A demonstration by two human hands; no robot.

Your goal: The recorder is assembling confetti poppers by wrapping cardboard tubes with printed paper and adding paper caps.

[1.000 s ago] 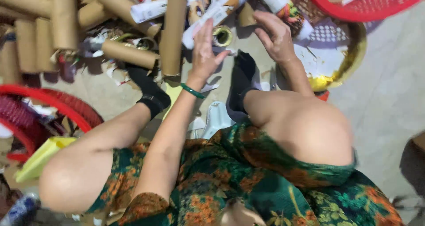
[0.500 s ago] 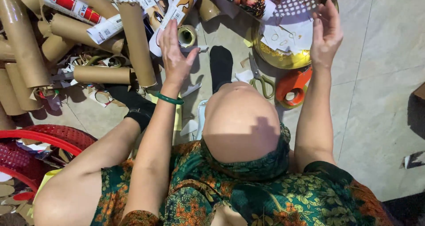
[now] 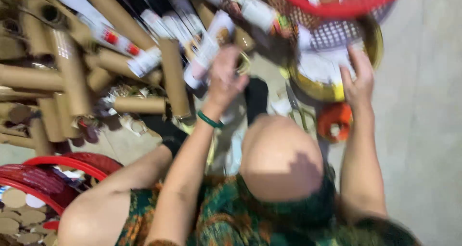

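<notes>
My left hand (image 3: 224, 77), with a green bangle (image 3: 209, 120) at the wrist, reaches forward to the lower end of a white labelled tube (image 3: 209, 44), next to a tape ring (image 3: 244, 63). Blur hides whether the fingers grip the tube. My right hand (image 3: 358, 80) is spread open over white sheets (image 3: 317, 65) lying in a yellow basin (image 3: 373, 48); nothing is in it. My raised knee (image 3: 281, 157) and feet in black socks (image 3: 255, 97) lie between my arms.
A heap of brown cardboard tubes (image 3: 62, 77) covers the floor at left. A red mesh basket (image 3: 346, 0) overlaps the basin at the top. An orange tape roll (image 3: 334, 121) sits below the basin. A red basket (image 3: 43, 174) with cardboard discs (image 3: 19, 217) is at lower left.
My right hand has swung right from near the labelled tube to the yellow basin. The left hand stays by the tube. The view has shifted and blurred.
</notes>
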